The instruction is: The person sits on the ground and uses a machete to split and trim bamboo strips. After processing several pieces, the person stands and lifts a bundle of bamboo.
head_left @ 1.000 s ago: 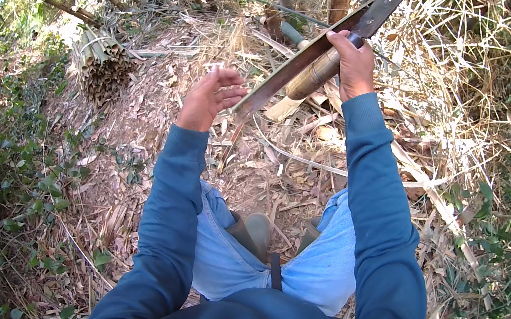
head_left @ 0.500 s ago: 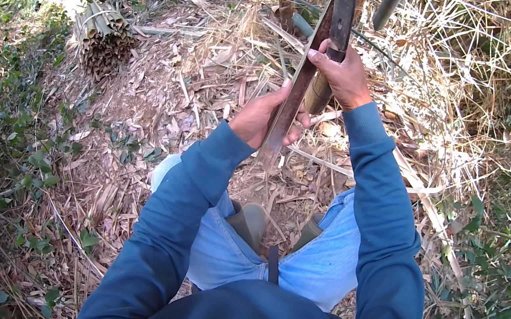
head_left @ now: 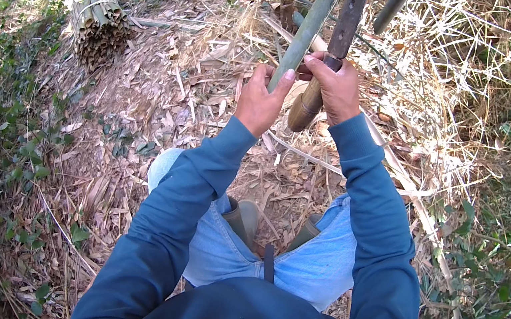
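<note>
A green length of split bamboo [head_left: 311,30] slants up and away from my left hand [head_left: 260,99]. My left fingers and thumb are closed round its near end, and its smooth outer side faces up. Just to the right, my right hand [head_left: 338,91] grips a machete [head_left: 348,23] where the dark blade meets the handle. The blade has holes along it and points away from me. Its wooden handle [head_left: 305,108] sticks out below my fingers, toward me. The right fingertips are close to the bamboo; whether they touch it I cannot tell.
A tied bundle of split bamboo pieces [head_left: 101,32] lies at the far left. A dark pole [head_left: 394,7] juts in at the top. Dry straw [head_left: 446,70] and stalks cover the right; leafy plants [head_left: 14,187] edge the left. My boots [head_left: 246,222] stand on leaf litter.
The bamboo has been turned from its brown hollow side to its green outer side. My left hand now holds its near end, which has moved away from me. The machete handle has swung slightly left.
</note>
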Available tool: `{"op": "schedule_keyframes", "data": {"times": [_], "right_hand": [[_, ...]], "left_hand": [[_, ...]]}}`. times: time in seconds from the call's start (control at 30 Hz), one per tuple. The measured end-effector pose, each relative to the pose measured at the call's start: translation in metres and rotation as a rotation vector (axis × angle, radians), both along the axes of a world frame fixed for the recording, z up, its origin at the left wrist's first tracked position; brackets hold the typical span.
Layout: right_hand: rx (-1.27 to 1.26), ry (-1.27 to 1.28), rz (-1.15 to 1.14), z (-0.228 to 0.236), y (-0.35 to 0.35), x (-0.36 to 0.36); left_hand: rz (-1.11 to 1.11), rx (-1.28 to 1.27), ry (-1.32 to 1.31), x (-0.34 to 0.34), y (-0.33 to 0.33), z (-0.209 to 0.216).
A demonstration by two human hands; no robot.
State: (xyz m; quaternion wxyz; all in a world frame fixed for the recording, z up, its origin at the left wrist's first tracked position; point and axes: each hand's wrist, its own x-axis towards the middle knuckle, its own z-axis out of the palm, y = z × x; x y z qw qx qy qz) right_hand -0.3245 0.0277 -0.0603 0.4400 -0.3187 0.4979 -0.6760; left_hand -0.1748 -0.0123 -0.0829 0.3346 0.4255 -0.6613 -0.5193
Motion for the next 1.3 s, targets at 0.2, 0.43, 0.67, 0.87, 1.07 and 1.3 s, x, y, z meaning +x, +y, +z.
{"op": "schedule_keyframes", "data": {"times": [0.2,0.43,0.67,0.87,1.07,1.3], "right_hand": [[-0.015,0.067,-0.125,-0.006,-0.004,0.008],[-0.028,-0.155,-0.104,0.005,0.001,0.003],[0.121,-0.336,-0.015,0.007,0.011,-0.015],[0.243,-0.228,0.044,0.018,0.022,-0.025],[0.635,0.995,-0.163,0.009,0.024,-0.07],[0.385,1.15,-0.187,0.045,0.053,-0.044]], "left_hand": [[0.054,-0.028,0.036,-0.005,0.003,-0.006],[0.131,-0.052,0.054,-0.009,-0.003,0.002],[0.279,0.215,0.129,0.011,-0.042,0.012],[0.366,0.33,0.404,0.05,-0.076,0.022],[0.001,0.538,0.393,0.051,-0.064,0.039],[-0.219,0.66,0.413,0.036,-0.045,0.037]]}}
